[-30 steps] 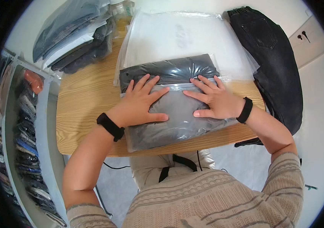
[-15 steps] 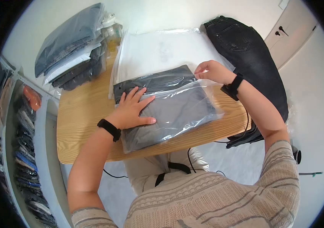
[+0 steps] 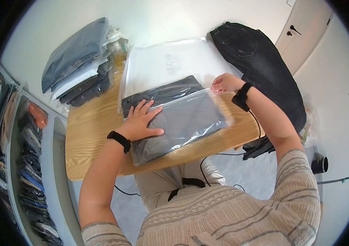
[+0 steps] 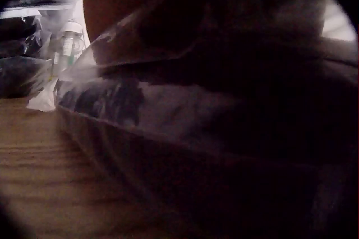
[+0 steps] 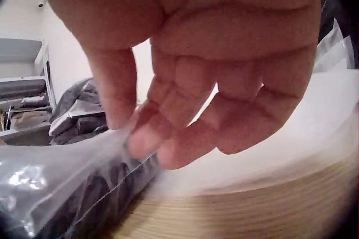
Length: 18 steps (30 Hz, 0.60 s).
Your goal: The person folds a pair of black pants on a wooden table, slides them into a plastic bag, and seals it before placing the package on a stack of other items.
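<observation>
Right hand (image 3: 223, 83) has left the bag (image 3: 191, 117), where it lay flat a second ago, and now pinches its flap corner at 1 o'clock. Left hand (image 3: 141, 119) stays spread on it, in the middle of the surface (image 3: 88, 131), so flattening seems done.

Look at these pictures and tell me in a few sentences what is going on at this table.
A person is working at a wooden table. The left hand presses flat on a clear plastic bag with a folded dark garment inside. The right hand pinches the bag's far right corner. Empty bags lie behind it, black jeans at the right, bagged clothes at the left.
</observation>
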Motion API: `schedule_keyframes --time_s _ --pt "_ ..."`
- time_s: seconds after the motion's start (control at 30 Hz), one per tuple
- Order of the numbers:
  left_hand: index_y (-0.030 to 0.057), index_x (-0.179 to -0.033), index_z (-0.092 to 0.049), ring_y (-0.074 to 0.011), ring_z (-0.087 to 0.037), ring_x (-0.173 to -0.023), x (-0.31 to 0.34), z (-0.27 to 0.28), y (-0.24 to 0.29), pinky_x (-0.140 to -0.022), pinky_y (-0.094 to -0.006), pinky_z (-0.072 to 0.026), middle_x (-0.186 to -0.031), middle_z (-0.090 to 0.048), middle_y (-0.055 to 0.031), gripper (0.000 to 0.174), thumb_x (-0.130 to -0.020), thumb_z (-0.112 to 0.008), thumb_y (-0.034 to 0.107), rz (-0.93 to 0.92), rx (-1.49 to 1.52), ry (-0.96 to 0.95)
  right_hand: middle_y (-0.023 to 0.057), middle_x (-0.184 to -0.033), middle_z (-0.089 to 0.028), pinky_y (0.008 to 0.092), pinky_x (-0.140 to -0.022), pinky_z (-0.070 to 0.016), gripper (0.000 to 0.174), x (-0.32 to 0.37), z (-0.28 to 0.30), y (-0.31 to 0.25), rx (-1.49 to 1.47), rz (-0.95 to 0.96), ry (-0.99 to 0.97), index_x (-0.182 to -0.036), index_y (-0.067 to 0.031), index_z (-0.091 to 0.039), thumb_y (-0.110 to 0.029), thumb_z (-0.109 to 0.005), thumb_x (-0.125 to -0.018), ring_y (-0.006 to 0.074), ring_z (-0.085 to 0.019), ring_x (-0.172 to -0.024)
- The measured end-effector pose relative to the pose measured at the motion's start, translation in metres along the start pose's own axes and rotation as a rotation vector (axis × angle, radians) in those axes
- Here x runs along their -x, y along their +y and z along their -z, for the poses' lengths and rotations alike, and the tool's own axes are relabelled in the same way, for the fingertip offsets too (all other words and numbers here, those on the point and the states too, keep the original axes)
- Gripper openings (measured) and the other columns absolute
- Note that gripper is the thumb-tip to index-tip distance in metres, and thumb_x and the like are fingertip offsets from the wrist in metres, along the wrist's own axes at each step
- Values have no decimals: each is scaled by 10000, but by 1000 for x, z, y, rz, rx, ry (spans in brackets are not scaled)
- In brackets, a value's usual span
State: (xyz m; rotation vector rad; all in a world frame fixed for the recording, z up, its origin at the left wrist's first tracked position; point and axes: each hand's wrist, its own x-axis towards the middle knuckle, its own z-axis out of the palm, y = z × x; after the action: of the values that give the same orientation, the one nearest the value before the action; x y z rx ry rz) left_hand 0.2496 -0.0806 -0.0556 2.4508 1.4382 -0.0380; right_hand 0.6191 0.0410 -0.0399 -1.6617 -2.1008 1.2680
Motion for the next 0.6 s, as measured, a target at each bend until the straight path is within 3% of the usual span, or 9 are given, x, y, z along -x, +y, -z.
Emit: schedule_keyframes --time_s 0.07,0.1,0.17,0.2,0.23,0.33,0.5,0.57,0.6 --pt "265 -1423 -341 -346 -60 -1413 0 -1 -1 -1105 -575 -82 -1518 -163 -137 801 -752 -639 585 -5 5 9 86 -846 -666 280 -672 -511 214 13 -10 4 -149 -5 196 -969 -19 -666 -194 -669 -846 165 -635 -740" --pt "265 -1424 -340 -344 -59 -1414 1 -2 -1 -1105 -573 -81 -1519 -161 -136 798 -755 -638 582 -5 14 18 86 -846 -666 280 -672 -511 214 23 -17 8 -153 -7 197 -969 -19 -666 -194 -669 -846 165 -635 -740" --pt "265 -1425 -339 -344 -56 -1415 3 -3 0 -1107 -569 -81 -1521 -158 -136 796 -758 -634 584 -7 12 21 125 -968 -662 328 -781 -509 292 53 -34 16 16 210 554 -1079 -30 -626 -182 -673 -835 240 -643 -874" --pt "266 -1425 -338 -345 -54 -1415 3 -2 0 -1109 -564 -80 -1523 -154 -136 794 -760 -630 586 -7 11 29 138 -1060 -632 362 -860 -474 338 80 -47 6 127 388 579 -1113 -47 -613 -180 -690 -811 279 -600 -982" --pt "266 -1425 -338 -345 -54 -1415 2 -2 -1 -1109 -564 -80 -1523 -154 -136 794 -760 -630 586 -2 15 30 152 -1151 -603 396 -938 -440 391 109 -61 -7 240 570 596 -1146 -64 -600 -178 -708 -788 318 -558 -1091" --pt "262 -1426 -341 -329 -78 -1417 2 -8 -5 -1111 -557 -82 -1527 -155 -135 809 -764 -556 674 -13 -55 57 151 -1363 -436 449 -1054 -326 508 147 -104 -14 391 625 415 -1196 -165 -584 -149 -748 -716 389 -351 -1289" --pt "236 -1429 -337 -361 -75 -1413 26 9 4 -1104 -565 -96 -1526 -140 -170 745 -821 -516 627 -35 -192 273 180 -1407 -362 449 -1061 -330 669 141 -132 -10 324 535 404 -1291 -186 -494 -38 -732 -683 401 -346 -1288" --pt "195 -1402 -391 -389 -151 -1387 53 20 3 -1094 -543 -164 -1499 -203 -197 657 -857 -535 534 39 -36 525 188 -1407 -361 433 -1054 -342 659 138 -131 -8 273 511 386 -1287 -186 -499 -20 -716 -688 402 -342 -1289" --pt "160 -1363 -449 -418 -266 -1323 71 17 5 -1068 -507 -236 -1461 -276 -203 572 -872 -571 426 87 -73 578 189 -1406 -358 422 -1051 -348 663 136 -132 -5 257 519 388 -1287 -187 -499 -6 -712 -686 398 -346 -1286"
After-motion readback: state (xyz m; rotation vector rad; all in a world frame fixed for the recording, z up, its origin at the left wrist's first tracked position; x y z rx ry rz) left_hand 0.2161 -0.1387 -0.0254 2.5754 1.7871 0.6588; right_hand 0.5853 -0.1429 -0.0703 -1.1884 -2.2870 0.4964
